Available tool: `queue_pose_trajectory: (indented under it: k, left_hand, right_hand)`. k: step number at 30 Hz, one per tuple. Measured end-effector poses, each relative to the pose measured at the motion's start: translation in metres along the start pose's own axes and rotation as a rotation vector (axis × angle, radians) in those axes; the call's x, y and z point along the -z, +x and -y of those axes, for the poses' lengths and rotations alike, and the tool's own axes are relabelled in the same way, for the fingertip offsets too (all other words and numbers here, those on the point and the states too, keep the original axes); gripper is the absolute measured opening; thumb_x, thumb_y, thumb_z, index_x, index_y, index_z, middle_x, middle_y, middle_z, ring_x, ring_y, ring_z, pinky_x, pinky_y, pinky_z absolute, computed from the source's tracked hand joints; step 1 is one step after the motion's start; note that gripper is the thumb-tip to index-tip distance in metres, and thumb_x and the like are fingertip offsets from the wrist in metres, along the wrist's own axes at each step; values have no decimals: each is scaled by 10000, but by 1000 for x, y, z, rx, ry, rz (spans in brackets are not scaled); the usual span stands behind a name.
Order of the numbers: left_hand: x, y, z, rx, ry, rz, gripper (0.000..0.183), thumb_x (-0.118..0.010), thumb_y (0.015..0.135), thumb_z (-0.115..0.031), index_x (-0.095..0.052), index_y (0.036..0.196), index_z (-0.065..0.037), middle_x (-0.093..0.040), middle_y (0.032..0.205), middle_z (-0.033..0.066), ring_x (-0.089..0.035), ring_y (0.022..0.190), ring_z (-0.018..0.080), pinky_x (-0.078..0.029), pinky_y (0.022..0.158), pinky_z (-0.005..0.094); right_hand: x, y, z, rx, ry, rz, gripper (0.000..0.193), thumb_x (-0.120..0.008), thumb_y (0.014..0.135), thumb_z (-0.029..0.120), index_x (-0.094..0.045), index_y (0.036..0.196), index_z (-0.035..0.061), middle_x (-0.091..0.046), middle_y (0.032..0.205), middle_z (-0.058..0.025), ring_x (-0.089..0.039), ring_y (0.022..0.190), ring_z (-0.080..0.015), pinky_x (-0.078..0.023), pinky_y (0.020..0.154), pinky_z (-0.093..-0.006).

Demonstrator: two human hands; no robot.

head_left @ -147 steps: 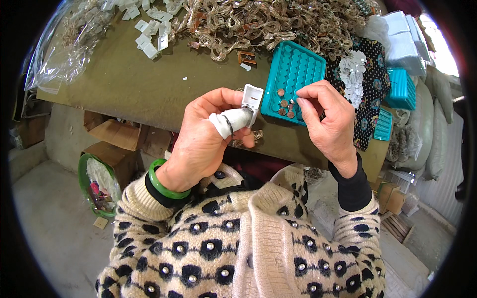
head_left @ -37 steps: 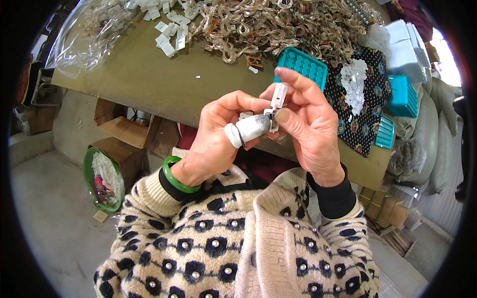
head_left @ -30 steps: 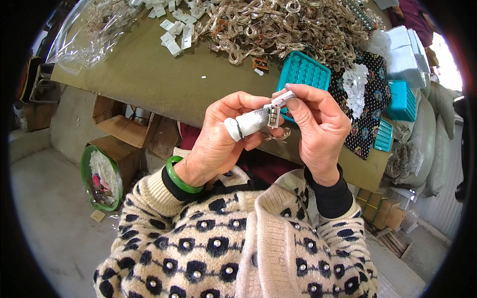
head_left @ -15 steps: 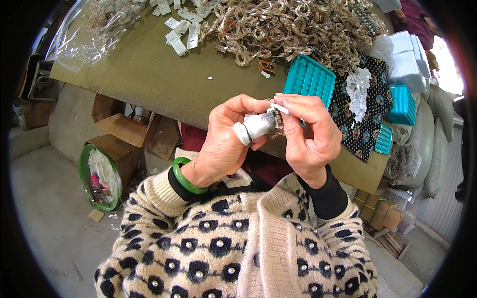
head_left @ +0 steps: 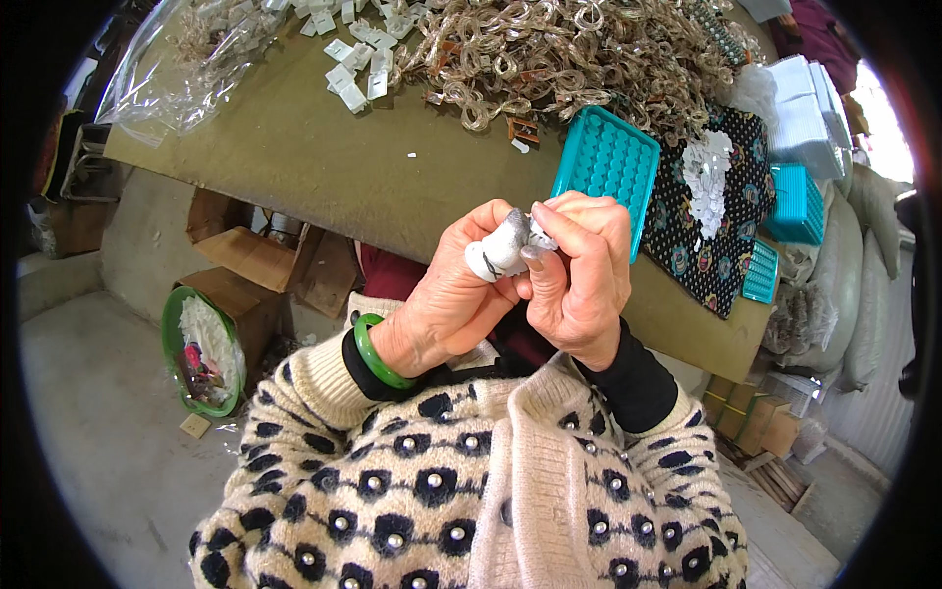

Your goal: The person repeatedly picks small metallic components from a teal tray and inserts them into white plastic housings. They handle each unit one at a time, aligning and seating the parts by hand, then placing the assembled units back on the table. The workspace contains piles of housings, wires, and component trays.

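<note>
My left hand and my right hand meet in front of my chest, above the near edge of the table. Between their fingertips is a small white plastic piece, mostly covered by the fingers. The left thumb wears a white wrap with a grey, worn tip, and it presses against the piece. My right thumb and forefinger pinch the piece from the other side. A green bangle circles my left wrist. Just beyond the right hand lies a teal tray with rows of round hollows.
Coiled clear wires are heaped at the table's back. White plastic parts lie left of them. Flat white pieces rest on a patterned cloth at right. Stacked teal trays stand beyond. A green basin sits on the floor.
My right hand has shifted a little left and curled closer to the left thumb. The white piece that stuck up between the fingers is now pushed down and more covered.
</note>
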State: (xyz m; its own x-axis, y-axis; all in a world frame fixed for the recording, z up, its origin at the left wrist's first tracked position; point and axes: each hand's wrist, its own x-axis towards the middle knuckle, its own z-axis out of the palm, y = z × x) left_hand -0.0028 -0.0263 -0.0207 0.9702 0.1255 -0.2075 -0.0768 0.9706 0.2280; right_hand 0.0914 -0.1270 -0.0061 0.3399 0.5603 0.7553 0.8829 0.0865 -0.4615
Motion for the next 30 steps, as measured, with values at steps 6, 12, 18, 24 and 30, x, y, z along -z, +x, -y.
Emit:
queue_pose_trajectory:
  k: [6,12,18,24,30]
  left_hand:
    - [-5,-2,3,21,-8,5,98,-659,936,-150,-597,899,-83,-669,856,33,-655,686,103,-522,575,187]
    - [-14,-1,6,-14,41,-28,95,-645,942,-164,-630,940,-70,-692,901,57,-678,785,120,-523,578,186]
    - [-18,-3,13,-6,61,-92,86,-653,942,-165,-628,945,-83,-659,876,-4,-622,734,63,-504,577,194]
    - [-20,-3,17,-77,149,-121,109,-674,932,-176,-620,968,-87,-639,882,-29,-608,779,60,-519,663,221]
    - [-17,-3,12,-28,198,-164,177,-623,968,-201,-590,1082,-70,-639,999,6,-623,893,96,-541,783,251]
  right_hand:
    - [1,0,8,-53,-22,-25,275,-695,863,99,-593,1065,-56,-549,874,-140,-558,735,-279,-487,619,-377]
    - [7,-2,13,-176,62,-42,294,-741,831,101,-590,1036,-46,-549,850,-139,-554,705,-288,-483,620,-380]
    - [7,-4,7,-74,30,-116,253,-740,834,98,-593,987,-40,-549,816,-141,-555,695,-287,-497,632,-390]
    - [13,-2,8,-51,-128,-64,258,-717,833,131,-599,997,-30,-550,810,-121,-551,687,-291,-434,598,-399]
    - [20,-6,11,-81,-188,-9,464,-737,733,139,-595,1133,-48,-572,1056,-166,-589,911,-326,-471,786,-419]
